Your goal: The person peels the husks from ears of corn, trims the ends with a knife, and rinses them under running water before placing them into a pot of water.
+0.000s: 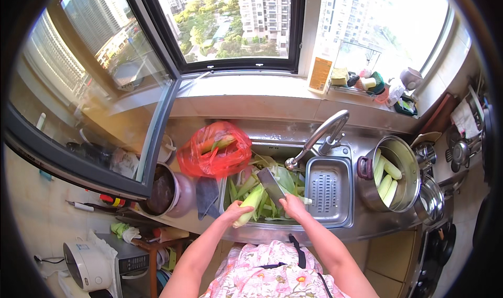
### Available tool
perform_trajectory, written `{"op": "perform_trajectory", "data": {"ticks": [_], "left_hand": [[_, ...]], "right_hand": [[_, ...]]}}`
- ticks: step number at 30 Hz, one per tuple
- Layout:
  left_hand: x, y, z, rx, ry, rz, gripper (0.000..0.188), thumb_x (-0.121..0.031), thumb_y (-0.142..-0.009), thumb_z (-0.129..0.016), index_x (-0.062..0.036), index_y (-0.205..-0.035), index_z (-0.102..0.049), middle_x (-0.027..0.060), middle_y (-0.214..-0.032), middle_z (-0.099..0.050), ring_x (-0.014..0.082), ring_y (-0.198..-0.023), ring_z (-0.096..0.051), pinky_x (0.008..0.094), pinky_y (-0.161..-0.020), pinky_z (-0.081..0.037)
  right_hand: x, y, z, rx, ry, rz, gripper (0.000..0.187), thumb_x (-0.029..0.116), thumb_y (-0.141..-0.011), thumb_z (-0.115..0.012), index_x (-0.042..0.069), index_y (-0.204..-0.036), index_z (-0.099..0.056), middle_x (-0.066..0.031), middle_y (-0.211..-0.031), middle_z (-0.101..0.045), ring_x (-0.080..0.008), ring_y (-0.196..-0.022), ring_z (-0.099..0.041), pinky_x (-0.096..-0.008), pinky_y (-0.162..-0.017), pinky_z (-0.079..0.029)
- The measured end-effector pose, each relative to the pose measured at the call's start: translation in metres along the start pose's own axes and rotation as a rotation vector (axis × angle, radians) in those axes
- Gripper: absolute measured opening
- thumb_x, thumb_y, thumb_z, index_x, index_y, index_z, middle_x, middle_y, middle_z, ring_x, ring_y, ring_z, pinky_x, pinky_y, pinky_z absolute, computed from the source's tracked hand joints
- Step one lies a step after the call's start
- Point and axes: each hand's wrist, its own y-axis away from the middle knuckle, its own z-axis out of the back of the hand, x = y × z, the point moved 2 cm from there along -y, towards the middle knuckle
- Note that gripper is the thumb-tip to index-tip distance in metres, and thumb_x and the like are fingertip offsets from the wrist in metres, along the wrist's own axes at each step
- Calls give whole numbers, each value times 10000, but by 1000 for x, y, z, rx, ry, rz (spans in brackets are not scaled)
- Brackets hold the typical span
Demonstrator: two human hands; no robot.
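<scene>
In the head view, the left hand (240, 212) grips a pale green ear of corn (253, 199) near its lower end, holding it at a slant over the sink (270, 149). The right hand (293, 207) is closed around the handle of a broad-bladed knife (270, 186), whose blade stands just beside the ear; whether the two touch, I cannot tell. Loose green husks (287, 180) lie heaped in the basin below, so a fair amount of leaf seems to be off already. To the right, past the perforated metal tray (329, 193), several pale ears (385, 186) lie in a deep steel pot (412, 173) and look finished. The ear in hand seems partway through. At the left, the red plastic bag (215, 164) holds at least one more ear, apparently untouched; how many are inside is unclear.
</scene>
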Motion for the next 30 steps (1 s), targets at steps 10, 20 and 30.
{"op": "perform_trajectory", "data": {"ticks": [10, 20, 30], "left_hand": [[9, -13, -2, 404, 545, 248, 603, -496, -864, -594, 17, -1176, -537, 201, -901, -642, 312, -752, -679, 430, -643, -592], [5, -9, -26, 305, 422, 136, 548, -481, -813, -714, 6, -1028, -585, 145, -757, -642, 245, -567, -651, 371, -504, -571], [18, -16, -16, 411, 602, 287, 619, -455, -846, -638, 19, -1223, -509, 210, -954, -640, 332, -841, -674, 474, -743, -588]], "right_hand": [[64, 40, 62, -524, -12, 303, 124, 245, -912, -604, 160, -1003, -600, -119, -785, -670, -357, -666, -642, -451, -565, -491], [16, 3, -4, -133, 221, -26, 259, 352, -934, -535, 101, -998, -524, -213, -740, -659, -429, -706, -648, -543, -646, -491], [63, 15, 50, -373, 49, 172, 173, 250, -927, -573, 151, -1069, -577, -168, -749, -663, -407, -675, -638, -517, -605, -485]]}}
